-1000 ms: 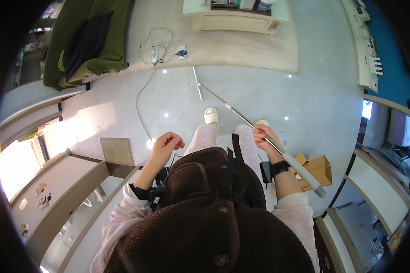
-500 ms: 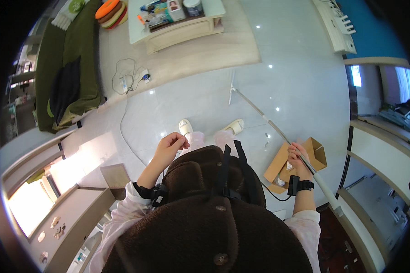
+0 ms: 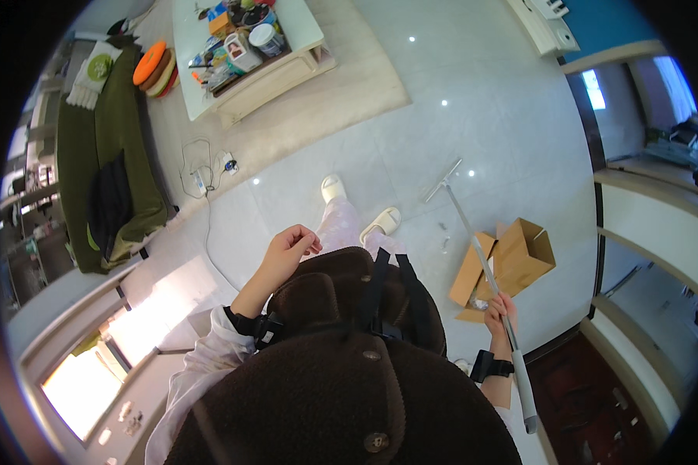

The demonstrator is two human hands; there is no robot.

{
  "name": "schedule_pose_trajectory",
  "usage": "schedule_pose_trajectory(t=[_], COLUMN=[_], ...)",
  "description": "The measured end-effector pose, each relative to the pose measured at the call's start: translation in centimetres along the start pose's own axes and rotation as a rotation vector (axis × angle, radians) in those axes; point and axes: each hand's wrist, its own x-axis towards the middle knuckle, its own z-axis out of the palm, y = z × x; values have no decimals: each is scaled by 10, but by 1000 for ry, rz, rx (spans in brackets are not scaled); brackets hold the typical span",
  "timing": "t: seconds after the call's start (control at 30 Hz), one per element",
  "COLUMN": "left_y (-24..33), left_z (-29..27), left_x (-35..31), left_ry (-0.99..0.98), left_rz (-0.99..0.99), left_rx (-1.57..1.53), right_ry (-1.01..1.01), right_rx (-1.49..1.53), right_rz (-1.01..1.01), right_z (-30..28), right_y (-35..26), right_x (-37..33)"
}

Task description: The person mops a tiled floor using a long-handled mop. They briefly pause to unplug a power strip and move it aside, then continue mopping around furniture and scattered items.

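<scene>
Two bare hands show in my head view, and I take the cardboard box [image 3: 523, 254] as my landmark. On my feed the right hand [image 3: 499, 311] is just on the near side of the box, fingers wrapped around a long-handled tool [image 3: 481, 258]. Its pole crosses over the box's left part; the grey grip [image 3: 523, 387] comes back toward the wearer, and the crossbar [image 3: 444, 181] sits beyond the box and to its left. I cannot tell whether that bar touches the pale floor [image 3: 411, 139]. I see the left hand [image 3: 293, 246] well to the left of the box, fingers folded loosely in, thumb against them. Also left of the box, I make out cream slippers [image 3: 381, 222]. Farther that way, I have the cluttered coffee table [image 3: 279, 94] and the green sofa [image 3: 128, 124].
</scene>
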Motion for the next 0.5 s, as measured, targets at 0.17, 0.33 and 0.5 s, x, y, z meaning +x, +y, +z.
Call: schedule_pose_trajectory(t=[0.17, 0.33, 0.5], left_y=[24, 67, 109], left_z=[-5, -29, -74], left_x=[40, 93, 134], left_ry=[-111, -185, -187], left_rz=[-22, 24, 46], left_rx=[58, 147, 220], right_ry=[-336, -220, -290], right_rx=[148, 357, 388], right_rz=[87, 74, 55], right_z=[50, 132, 187], right_y=[30, 63, 76], right_x=[43, 124, 174])
